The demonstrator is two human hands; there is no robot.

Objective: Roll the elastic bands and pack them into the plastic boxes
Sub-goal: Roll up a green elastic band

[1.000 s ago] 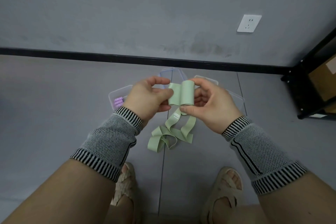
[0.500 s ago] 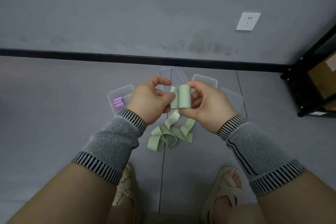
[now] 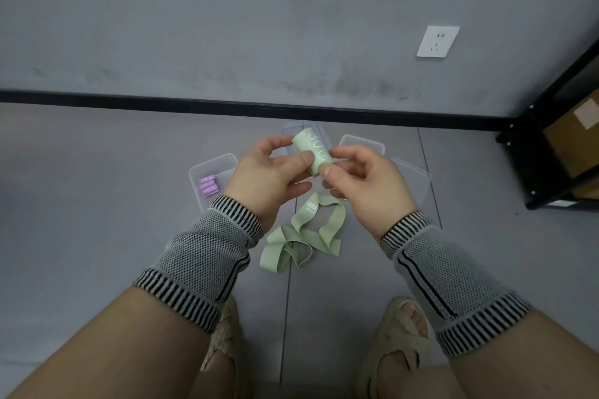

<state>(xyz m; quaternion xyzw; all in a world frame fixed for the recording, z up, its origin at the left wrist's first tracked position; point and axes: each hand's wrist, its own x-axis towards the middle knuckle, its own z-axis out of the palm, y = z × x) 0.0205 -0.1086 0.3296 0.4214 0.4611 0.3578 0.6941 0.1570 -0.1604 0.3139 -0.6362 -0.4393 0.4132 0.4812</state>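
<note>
A pale green elastic band, rolled into a tight cylinder (image 3: 312,150) with white lettering, is held above the floor. My left hand (image 3: 269,172) grips it with thumb and forefinger. My right hand (image 3: 363,181) pinches its lower right end. Below my hands, loose green bands (image 3: 301,238) lie tangled on the floor. A clear plastic box (image 3: 210,167) at the left holds purple rolled bands (image 3: 207,185). More clear boxes lie behind my hands: one at the middle (image 3: 291,129), one further right (image 3: 361,142) and one at the far right (image 3: 415,181).
A grey wall with a black skirting board (image 3: 194,104) and a white socket (image 3: 437,41) runs behind the boxes. A black metal shelf (image 3: 534,152) with cardboard boxes stands at the right. My sandalled feet (image 3: 398,337) rest on the grey floor below.
The loose tail of the band has been wound in, so the roll is now complete. The roll has tilted and risen slightly, with my left hand gripping it more fully.
</note>
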